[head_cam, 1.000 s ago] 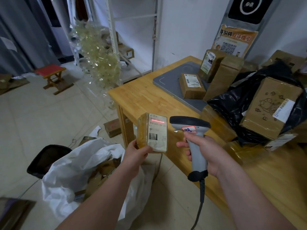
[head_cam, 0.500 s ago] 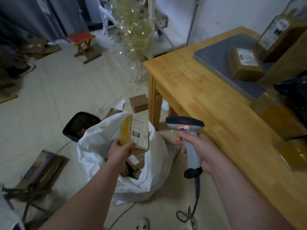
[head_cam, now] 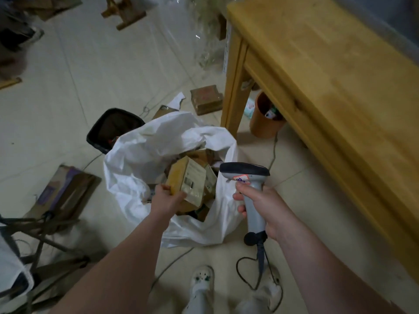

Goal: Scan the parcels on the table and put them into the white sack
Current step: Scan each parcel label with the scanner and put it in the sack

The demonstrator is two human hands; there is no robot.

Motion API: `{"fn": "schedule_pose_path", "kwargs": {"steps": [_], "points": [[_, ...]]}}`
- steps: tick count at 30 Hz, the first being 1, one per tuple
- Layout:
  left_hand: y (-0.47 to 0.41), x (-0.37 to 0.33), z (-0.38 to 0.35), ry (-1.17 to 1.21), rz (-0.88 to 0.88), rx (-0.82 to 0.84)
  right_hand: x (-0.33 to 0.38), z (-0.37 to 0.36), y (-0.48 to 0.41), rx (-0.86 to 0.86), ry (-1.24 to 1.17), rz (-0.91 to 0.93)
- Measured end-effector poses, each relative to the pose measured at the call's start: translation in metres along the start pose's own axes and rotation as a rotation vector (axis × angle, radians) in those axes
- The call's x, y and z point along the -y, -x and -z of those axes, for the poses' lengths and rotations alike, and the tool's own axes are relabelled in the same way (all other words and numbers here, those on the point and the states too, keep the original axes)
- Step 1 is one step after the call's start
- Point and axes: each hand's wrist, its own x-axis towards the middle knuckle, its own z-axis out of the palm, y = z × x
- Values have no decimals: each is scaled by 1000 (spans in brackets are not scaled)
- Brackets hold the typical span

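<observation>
We look down at the floor [head_cam: 113, 75]. Our left grip [head_cam: 169, 201] curls round a small taped parcel [head_cam: 189, 181] and holds it just inside the mouth of the white sack [head_cam: 140, 159], above other boxes [head_cam: 200, 155]. Our right grip [head_cam: 266, 210] wraps the handle of a grey scanner [head_cam: 246, 172] beside the sack. The wooden counter [head_cam: 328, 75] stands to the right.

The parcel [head_cam: 187, 181] lies between the left hand's [head_cam: 166, 201] fingers, over the sack's [head_cam: 136, 155] mouth; the scanner [head_cam: 250, 191] stands within the right hand's [head_cam: 265, 209] fingers, right of the sack; the table [head_cam: 340, 87] lies beyond them, farther right.
</observation>
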Motion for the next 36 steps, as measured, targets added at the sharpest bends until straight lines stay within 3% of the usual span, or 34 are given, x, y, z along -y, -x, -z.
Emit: {"fn": "schedule_pose_path", "kwargs": {"steps": [3, 9, 13, 18, 26, 36], "points": [[-21, 13, -18, -223, 36, 90, -11, 3, -15, -16, -18, -10], [-35, 33, -39, -594, -2, 101, -19, 9, -21, -13, -36, -22], [-30, 35, -42, -567, -11, 255, -19, 11, -16, -27, -30, -21], [5, 6, -35, -572, -101, 136, -10, 22, 8, -41, -42, 7], [96, -110, -40, -343, -296, 237, 35, 71, 81, -122, -83, 141], [267, -251, -132, -174, -635, 497, 97, 193, 199, -372, -198, 386]]}}
